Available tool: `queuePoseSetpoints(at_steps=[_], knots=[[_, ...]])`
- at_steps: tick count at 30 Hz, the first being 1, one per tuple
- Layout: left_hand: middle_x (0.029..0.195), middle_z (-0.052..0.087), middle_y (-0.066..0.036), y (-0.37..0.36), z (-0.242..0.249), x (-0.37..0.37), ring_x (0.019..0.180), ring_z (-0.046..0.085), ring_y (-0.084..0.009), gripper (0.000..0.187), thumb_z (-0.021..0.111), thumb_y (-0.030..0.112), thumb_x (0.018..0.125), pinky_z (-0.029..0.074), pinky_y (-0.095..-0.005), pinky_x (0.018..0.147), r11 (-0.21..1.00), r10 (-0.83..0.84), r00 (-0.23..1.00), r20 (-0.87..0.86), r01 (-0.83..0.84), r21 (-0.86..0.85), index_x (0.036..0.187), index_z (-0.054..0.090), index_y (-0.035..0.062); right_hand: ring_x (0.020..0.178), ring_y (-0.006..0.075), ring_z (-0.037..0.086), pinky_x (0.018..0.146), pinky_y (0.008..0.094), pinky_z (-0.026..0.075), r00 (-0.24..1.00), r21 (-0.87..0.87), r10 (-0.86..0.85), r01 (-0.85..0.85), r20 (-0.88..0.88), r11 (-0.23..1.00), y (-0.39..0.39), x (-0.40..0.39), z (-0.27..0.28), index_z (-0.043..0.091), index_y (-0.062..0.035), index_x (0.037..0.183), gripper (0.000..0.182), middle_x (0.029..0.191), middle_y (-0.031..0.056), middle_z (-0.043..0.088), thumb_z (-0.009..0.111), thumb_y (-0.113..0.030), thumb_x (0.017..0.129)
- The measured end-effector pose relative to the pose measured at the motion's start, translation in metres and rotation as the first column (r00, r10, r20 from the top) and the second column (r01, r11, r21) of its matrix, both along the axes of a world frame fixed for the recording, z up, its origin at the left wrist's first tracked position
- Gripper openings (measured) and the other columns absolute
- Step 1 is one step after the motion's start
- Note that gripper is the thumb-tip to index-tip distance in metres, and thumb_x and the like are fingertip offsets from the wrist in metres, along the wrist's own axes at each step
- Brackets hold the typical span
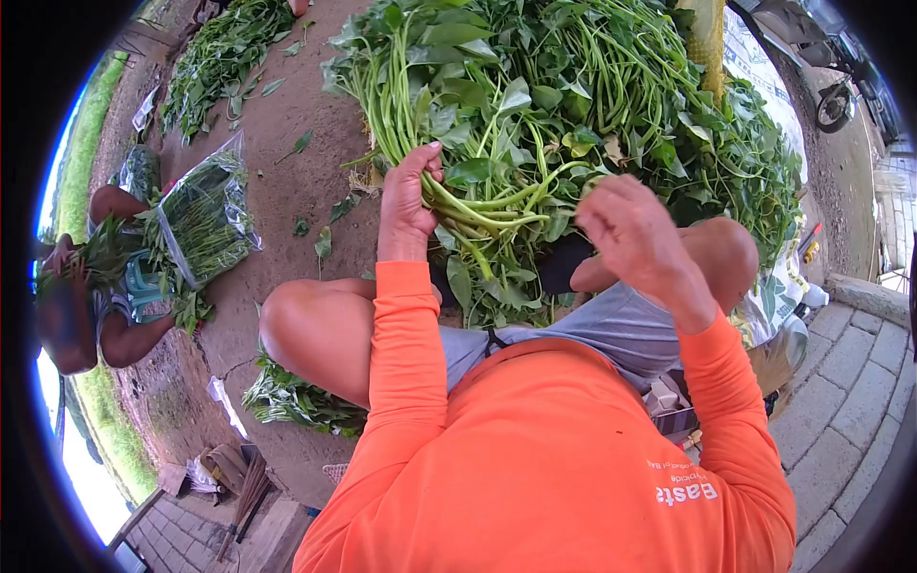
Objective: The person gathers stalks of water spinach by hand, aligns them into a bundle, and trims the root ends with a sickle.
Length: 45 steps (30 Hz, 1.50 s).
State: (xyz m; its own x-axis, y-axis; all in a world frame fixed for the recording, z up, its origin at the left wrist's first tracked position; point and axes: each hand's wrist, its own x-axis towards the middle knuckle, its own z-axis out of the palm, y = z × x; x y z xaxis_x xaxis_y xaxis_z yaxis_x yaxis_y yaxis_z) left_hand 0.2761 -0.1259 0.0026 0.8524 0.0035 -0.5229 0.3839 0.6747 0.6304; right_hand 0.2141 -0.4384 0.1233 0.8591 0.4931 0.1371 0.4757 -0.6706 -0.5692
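Note:
My left hand [411, 196] is closed around a bunch of long green leafy stems [390, 105], which look like water spinach. Their leafy tops point up and away, and the cut ends fan out to the right. Near those ends is my right hand [635, 234], its fingers curled together and a little blurred; whether a stem is between them is hidden. Both hands are above my crossed legs, in front of a large heap of the same greens [611, 67]. More leaves lie loose between my legs.
Another bundle of greens [301, 396] lies beside my left knee. At the left, a person [119, 315] sits near a clear plastic bag of greens [205, 215]. A further pile [224, 57] is on the ground at the back left. Paving blocks [860, 382] are on the right.

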Motion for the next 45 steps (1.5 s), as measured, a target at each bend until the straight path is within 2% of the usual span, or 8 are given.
queuePoseSetpoints(at_steps=[3, 16, 19, 24, 32, 36, 41, 45], knots=[[0.074, 0.058, 0.007, 0.008, 0.015, -0.003, 0.064, 0.057, -0.0041, 0.017, 0.079, 0.018, 0.094, 0.051, -0.0227, 0.055, 1.0, -0.002, 1.0, 0.014, 0.002, 0.004, 0.089, 0.062, 0.0162, 0.118, 0.0369, 0.064, 0.103, 0.0505, 0.049, 0.738, -0.408, -0.227, 0.57, 0.635, 0.713, -0.044, 0.016, 0.007, 0.072, -0.0053, 0.12, 0.027, 0.123, 0.017, 0.07, 0.07, -0.013, 0.093], [0.076, 0.06, 0.003, -0.015, 0.014, -0.005, 0.065, 0.057, -0.0074, 0.019, 0.081, 0.015, 0.093, 0.049, -0.023, 0.058, 0.991, 0.101, 0.992, 0.08, -0.107, 0.077, 0.087, 0.063, 0.0133, 0.086, 0.0338, 0.072, 0.077, 0.0411, 0.057, 0.998, 0.179, 0.021, -0.01, -0.06, 0.984, 0.069, -0.01, -0.054, 0.07, -0.0011, 0.115, 0.024, 0.103, 0.0116, 0.074, 0.074, -0.017, 0.098], [0.075, 0.062, 0.001, -0.014, 0.018, -0.008, 0.063, 0.06, -0.0109, 0.018, 0.084, 0.014, 0.088, 0.049, -0.0265, 0.058, 0.981, 0.192, 0.976, 0.106, -0.193, -0.007, 0.086, 0.067, 0.0096, 0.083, 0.0345, 0.071, 0.076, 0.0394, 0.058, 0.207, 0.351, 0.284, 0.581, -0.936, 0.735, 0.091, -0.025, -0.048, 0.071, -0.0003, 0.111, 0.016, 0.103, 0.0118, 0.074, 0.071, -0.012, 0.1], [0.075, 0.059, 0.001, 0.002, 0.015, -0.008, 0.067, 0.057, -0.0101, 0.016, 0.081, 0.012, 0.092, 0.049, -0.0236, 0.063, 0.933, 0.287, 0.944, 0.161, -0.313, 0.176, 0.087, 0.066, 0.0098, 0.08, 0.0341, 0.067, 0.071, 0.0414, 0.056, 0.922, 0.203, -0.232, 0.174, 0.309, 0.963, 0.085, -0.01, -0.061, 0.074, -0.0036, 0.11, 0.02, 0.1, 0.0124, 0.072, 0.074, -0.003, 0.091], [0.074, 0.059, 0.001, -0.007, 0.025, 0.004, 0.065, 0.057, -0.0104, 0.017, 0.082, 0.011, 0.09, 0.053, -0.0318, 0.066, 0.922, 0.308, 0.931, 0.196, -0.343, 0.179, 0.084, 0.066, 0.011, 0.085, 0.0401, 0.072, 0.071, 0.0498, 0.057, 0.745, -0.456, -0.058, -0.343, -0.664, 0.821, 0.109, 0.05, 0.011, 0.079, -0.0099, 0.077, 0.018, 0.096, 0.0174, 0.074, 0.071, -0.025, 0.083], [0.075, 0.059, 0.002, 0.028, 0.033, 0.008, 0.065, 0.058, -0.0106, 0.018, 0.083, 0.013, 0.089, 0.052, -0.0323, 0.065, 0.914, 0.327, 0.92, 0.214, -0.366, 0.177, 0.085, 0.066, 0.0121, 0.093, 0.0395, 0.074, 0.077, 0.0502, 0.06, 0.788, -0.664, 0.289, -0.614, -0.544, 0.426, 0.034, 0.042, -0.069, 0.081, -0.013, 0.094, 0.021, 0.106, 0.0182, 0.077, 0.068, -0.028, 0.088], [0.077, 0.061, 0.001, 0.047, 0.051, -0.001, 0.066, 0.057, -0.0091, 0.017, 0.083, 0.01, 0.089, 0.048, -0.0248, 0.063, 0.914, 0.334, 0.934, 0.13, -0.354, 0.2, 0.088, 0.067, 0.0091, 0.112, 0.0395, 0.071, 0.101, 0.0468, 0.056, 0.901, -0.623, -0.375, 0.167, -0.218, 0.764, -0.011, 0.115, -0.128, 0.078, -0.0081, 0.116, 0.029, 0.121, 0.0193, 0.074, 0.06, -0.016, 0.094], [0.077, 0.061, 0.002, 0.044, 0.045, -0.002, 0.065, 0.057, -0.0086, 0.016, 0.084, 0.01, 0.089, 0.046, -0.0218, 0.059, 0.917, 0.348, 0.93, 0.12, -0.364, 0.164, 0.09, 0.068, 0.0084, 0.109, 0.0409, 0.071, 0.097, 0.0489, 0.057, 0.995, -0.295, 0.062, -0.037, 0.075, 0.955, -0.031, 0.125, -0.215, 0.078, -0.0079, 0.114, 0.033, 0.11, 0.0222, 0.076, 0.061, -0.009, 0.086]])
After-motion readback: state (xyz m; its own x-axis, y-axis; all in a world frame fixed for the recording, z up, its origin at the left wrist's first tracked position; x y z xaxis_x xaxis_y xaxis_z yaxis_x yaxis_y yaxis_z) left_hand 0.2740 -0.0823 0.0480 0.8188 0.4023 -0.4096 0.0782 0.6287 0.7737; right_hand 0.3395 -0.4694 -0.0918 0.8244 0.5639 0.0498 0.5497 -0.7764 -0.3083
